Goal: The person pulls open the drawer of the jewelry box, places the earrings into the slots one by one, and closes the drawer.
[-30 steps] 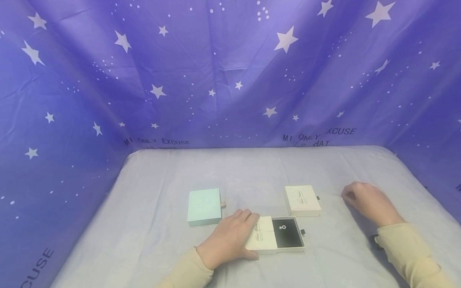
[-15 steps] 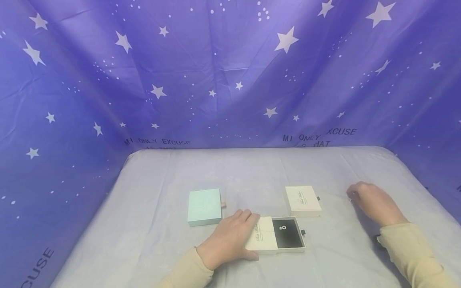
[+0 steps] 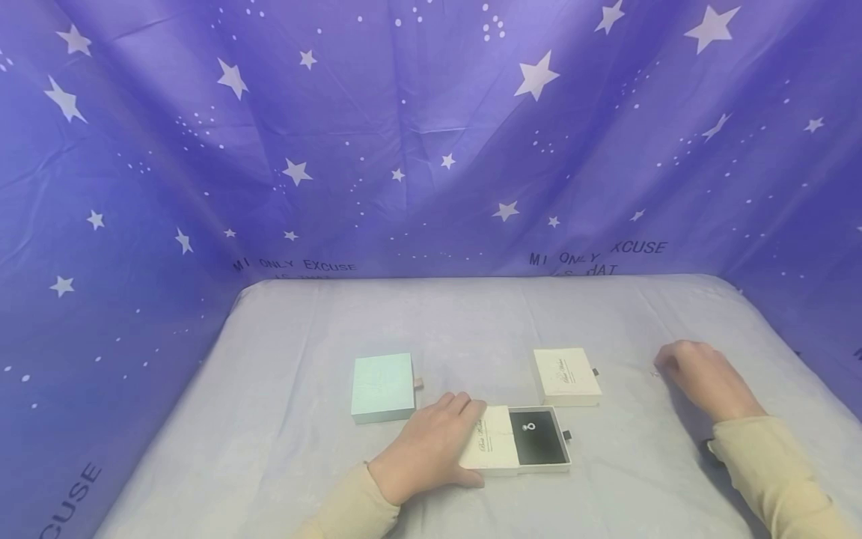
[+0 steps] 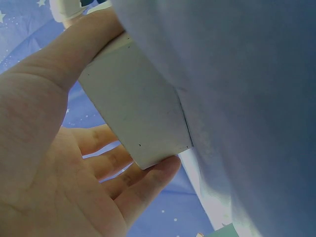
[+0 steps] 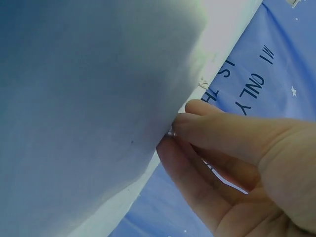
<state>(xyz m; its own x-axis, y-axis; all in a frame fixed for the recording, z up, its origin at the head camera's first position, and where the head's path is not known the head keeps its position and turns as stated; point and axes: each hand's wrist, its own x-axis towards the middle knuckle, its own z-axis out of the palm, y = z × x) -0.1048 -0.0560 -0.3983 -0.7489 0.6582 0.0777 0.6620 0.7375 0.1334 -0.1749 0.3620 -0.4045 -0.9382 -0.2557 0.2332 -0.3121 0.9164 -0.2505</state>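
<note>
My left hand [image 3: 434, 447] grips the sleeve of a cream jewelry box [image 3: 498, 438], thumb on the near side and fingers on the far side. The left wrist view shows the box's plain end [image 4: 133, 98] between thumb and fingers. Its drawer is pulled out to the right, and a small silver piece of jewelry [image 3: 528, 427], ring-like with a round bead, lies on the black pad. Away to the right, close over the cloth, my right hand [image 3: 707, 378] pinches a tiny shiny object [image 5: 170, 132] between thumb and index finger; the fingertips hide most of it.
A mint-green box [image 3: 382, 385] with a pinkish tab stands left of my left hand. Behind the open drawer sits a second cream box [image 3: 567, 374], closed, with a dark tab. Grey cloth [image 3: 431, 322] covers the table; a purple star-printed curtain [image 3: 404, 135] hangs behind.
My right hand has shifted slightly right, away from the closed cream box, and a tiny object has come into sight at its fingertips. The left hand and boxes have stayed put.
</note>
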